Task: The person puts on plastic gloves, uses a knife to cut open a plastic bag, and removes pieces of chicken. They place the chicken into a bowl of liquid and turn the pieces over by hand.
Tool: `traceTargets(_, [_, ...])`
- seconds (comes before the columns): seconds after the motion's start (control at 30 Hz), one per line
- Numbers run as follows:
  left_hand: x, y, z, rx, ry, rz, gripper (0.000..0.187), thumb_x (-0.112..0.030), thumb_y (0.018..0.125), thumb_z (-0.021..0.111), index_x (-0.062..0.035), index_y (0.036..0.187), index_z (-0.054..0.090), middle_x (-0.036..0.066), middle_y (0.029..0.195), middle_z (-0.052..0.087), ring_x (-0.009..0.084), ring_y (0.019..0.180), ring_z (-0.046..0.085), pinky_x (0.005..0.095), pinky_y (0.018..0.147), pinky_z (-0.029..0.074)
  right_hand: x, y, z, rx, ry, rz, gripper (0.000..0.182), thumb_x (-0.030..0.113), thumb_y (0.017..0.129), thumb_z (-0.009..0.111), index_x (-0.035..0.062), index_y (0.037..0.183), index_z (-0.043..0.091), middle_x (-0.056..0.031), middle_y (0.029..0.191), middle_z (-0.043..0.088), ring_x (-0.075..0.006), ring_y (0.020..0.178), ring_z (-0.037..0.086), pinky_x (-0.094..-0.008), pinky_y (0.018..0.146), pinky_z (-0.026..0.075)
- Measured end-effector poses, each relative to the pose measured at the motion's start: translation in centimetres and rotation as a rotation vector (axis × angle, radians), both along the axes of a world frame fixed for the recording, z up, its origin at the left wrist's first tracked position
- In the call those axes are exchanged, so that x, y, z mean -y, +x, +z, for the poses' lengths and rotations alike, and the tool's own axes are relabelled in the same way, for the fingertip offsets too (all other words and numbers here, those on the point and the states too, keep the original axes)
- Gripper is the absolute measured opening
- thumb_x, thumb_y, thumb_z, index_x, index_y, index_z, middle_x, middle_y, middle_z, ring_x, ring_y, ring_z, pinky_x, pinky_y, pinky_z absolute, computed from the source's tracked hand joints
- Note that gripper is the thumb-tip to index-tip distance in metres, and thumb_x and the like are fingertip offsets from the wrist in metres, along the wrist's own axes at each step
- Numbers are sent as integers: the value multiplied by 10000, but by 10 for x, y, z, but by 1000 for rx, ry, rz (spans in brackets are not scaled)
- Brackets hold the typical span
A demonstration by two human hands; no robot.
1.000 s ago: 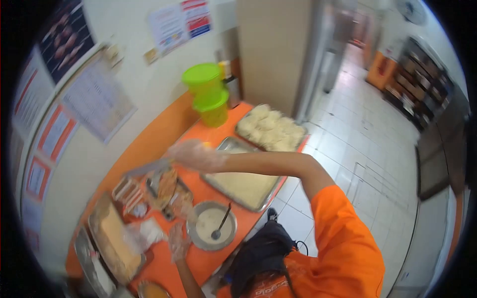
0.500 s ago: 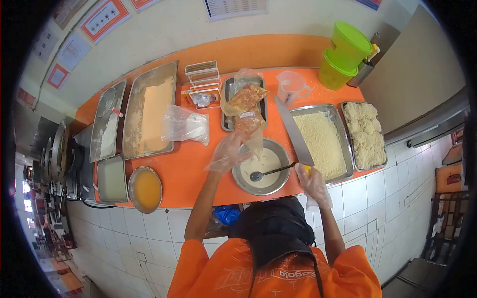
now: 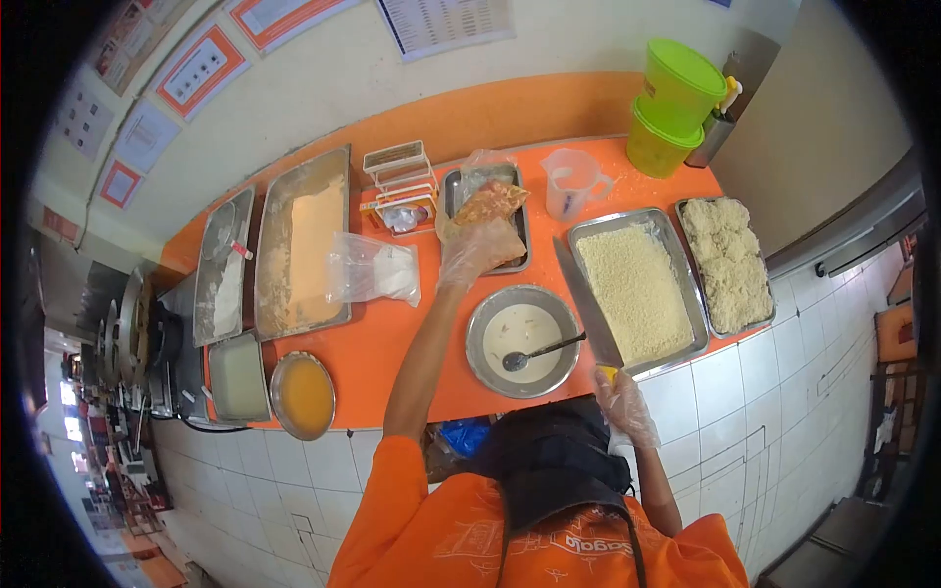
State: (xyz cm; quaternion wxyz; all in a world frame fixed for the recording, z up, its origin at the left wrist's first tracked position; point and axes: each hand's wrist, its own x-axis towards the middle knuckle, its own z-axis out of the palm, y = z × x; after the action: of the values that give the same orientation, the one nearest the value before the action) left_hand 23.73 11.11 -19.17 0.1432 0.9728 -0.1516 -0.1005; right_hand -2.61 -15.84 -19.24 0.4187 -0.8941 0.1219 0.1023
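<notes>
My left hand (image 3: 477,249), in a clear plastic glove, lies over the lower part of a plastic bag of orange-brown food (image 3: 490,203) on a small metal tray (image 3: 524,228). Its fingers are closed on the bag. In my gloved right hand (image 3: 625,404) is the yellow handle of a large knife (image 3: 591,312), its broad blade pointing up and away along the left edge of a tray of pale crumbs (image 3: 637,294). Between the hands sits a metal bowl of white liquid (image 3: 522,338) with a dark-handled spoon (image 3: 544,351) resting in it.
Left are a bag of white powder (image 3: 377,271), a tray of orange powder (image 3: 312,245), a tray of white powder (image 3: 225,284), a rectangular pan (image 3: 238,377) and a bowl of yellow liquid (image 3: 303,394). A jug (image 3: 569,186), green tubs (image 3: 676,93) and a heaped tray (image 3: 725,263) stand right.
My left hand has moved forward from beside the bowl onto the food bag. The knife has shifted down and its blade no longer crosses near the jug. The camera view has tilted slightly.
</notes>
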Motion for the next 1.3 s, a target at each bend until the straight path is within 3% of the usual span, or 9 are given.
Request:
traceTargets(0.13, [-3,24,-2,1,-20,24,246,-205,924,551,-66,1112,627,199,1102,650,368,1041,622,464,849,516,2,-5,-14,-37,-29,34,477,428,986,554,-41,1002,638,-295,836,651,-514,863,630,-525,731,493])
traceTargets(0.23, [-18,37,3,60,-383,207,263,-249,918,571,-63,1092,635,208,1106,652,366,1053,621,463,858,509,-5,-7,-22,14,168,35,504,450,994,544,-49,958,608,-223,718,636,-400,705,670,-455,631,513])
traceTargets(0.33, [-32,48,7,156,-796,345,287,-293,912,591,-61,1073,643,216,1111,654,363,1065,620,462,868,501,-24,7,-1,-134,479,23,394,385,1013,547,-8,985,554,-24,642,526,-99,460,526,-269,417,424])
traceTargets(0.6, [-18,56,30,493,92,-101,354,-204,853,597,-31,1162,608,203,1149,622,372,1089,588,463,958,473,-76,83,-12,-214,581,196,446,443,1047,424,41,876,513,-13,628,508,-99,457,504,-282,417,415])
traceTargets(0.73, [-36,75,-5,524,-173,-107,387,-140,834,568,-14,1199,593,201,1153,617,387,1069,593,473,951,480,-104,98,-41,-122,502,201,478,420,1037,442,-37,1141,537,-30,681,529,-137,525,525,-317,476,426])
traceTargets(0.9, [-24,71,-13,471,137,-58,379,-99,845,567,-17,1214,596,210,1139,628,378,1074,599,450,943,492,-120,110,7,-254,801,110,380,416,1036,456,48,942,467,-8,638,471,-105,460,479,-285,415,406])
traceTargets(1.0, [-11,49,31,251,-284,167,352,-108,872,554,-14,1209,595,212,1121,642,373,1076,601,429,941,503,-131,121,18,-214,876,122,381,411,1032,465,56,894,479,-11,617,481,-107,448,482,-284,412,411])
traceTargets(1.13, [-11,43,20,368,214,-136,333,-203,922,524,-37,1199,607,229,1114,643,364,1049,618,445,894,503,-142,187,7,-97,955,75,386,410,1018,485,72,831,499,-20,595,496,-111,454,500,-283,411,414])
traceTargets(1.3, [-33,32,17,319,-184,122,362,-270,918,561,-90,1229,606,232,1062,646,354,966,645,468,788,500,-129,175,14,-70,812,207,406,396,1011,491,53,795,519,-32,582,499,-138,484,534,-316,440,428])
